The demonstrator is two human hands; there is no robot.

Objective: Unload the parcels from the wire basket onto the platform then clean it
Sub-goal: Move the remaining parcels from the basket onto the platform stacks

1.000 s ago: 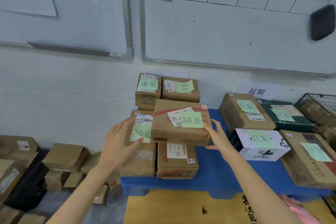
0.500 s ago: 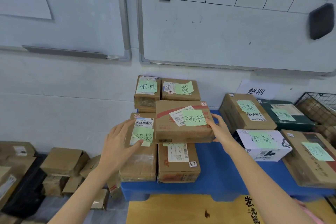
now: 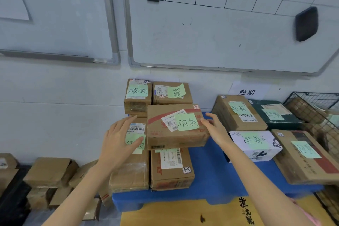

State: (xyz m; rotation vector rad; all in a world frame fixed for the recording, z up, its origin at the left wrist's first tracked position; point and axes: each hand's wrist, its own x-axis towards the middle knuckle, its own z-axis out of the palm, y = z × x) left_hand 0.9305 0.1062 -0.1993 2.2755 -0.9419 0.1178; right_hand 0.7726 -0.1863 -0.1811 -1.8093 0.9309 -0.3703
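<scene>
A brown parcel with a green note lies on top of a stack of parcels at the left end of the blue platform. My left hand hovers with fingers spread over the neighbouring labelled parcel, just left of the top parcel. Against that top parcel's right edge my right hand rests, its fingers straight. Neither hand grips anything. The wire basket stands at the far right with several parcels inside, partly cut off by the frame.
More noted parcels sit on the platform's right half: a brown one, a dark green one, a white one and a large flat one. Cardboard boxes are piled on the floor at left. A yellow board lies in front.
The top parcel has settled on the stack. Both hands, which pressed its sides, have eased off; the left fingers now spread away from its left side.
</scene>
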